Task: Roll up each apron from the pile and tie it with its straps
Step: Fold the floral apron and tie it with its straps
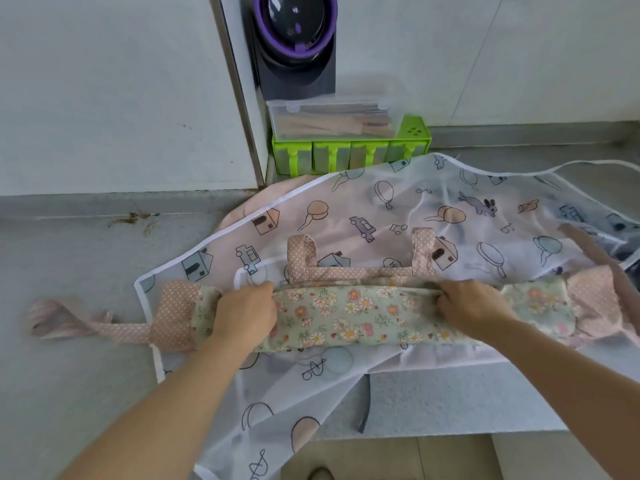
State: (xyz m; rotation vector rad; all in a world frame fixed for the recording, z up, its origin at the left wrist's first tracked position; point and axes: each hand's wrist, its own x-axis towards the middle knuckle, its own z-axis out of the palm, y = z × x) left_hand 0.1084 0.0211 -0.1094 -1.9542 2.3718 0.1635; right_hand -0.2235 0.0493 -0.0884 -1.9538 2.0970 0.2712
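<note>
- Left hand (244, 315) and right hand (467, 306), well apart, each grip the floral cotton apron (349, 317), a soft flattened roll.
- Beneath it lies a sheer printed apron (398, 209).

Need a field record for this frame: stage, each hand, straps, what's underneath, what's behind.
stage: floral apron mostly rolled into a long roll, not yet tied
left: left hand grips the roll's far edge, fingers curled
right: right hand grips the same edge further right
straps: pink dotted strap lies loose on the counter, left of the roll
underneath: white printed apron, spread out, hanging over the counter's near edge
behind: green organizer with a clear box on top
</note>
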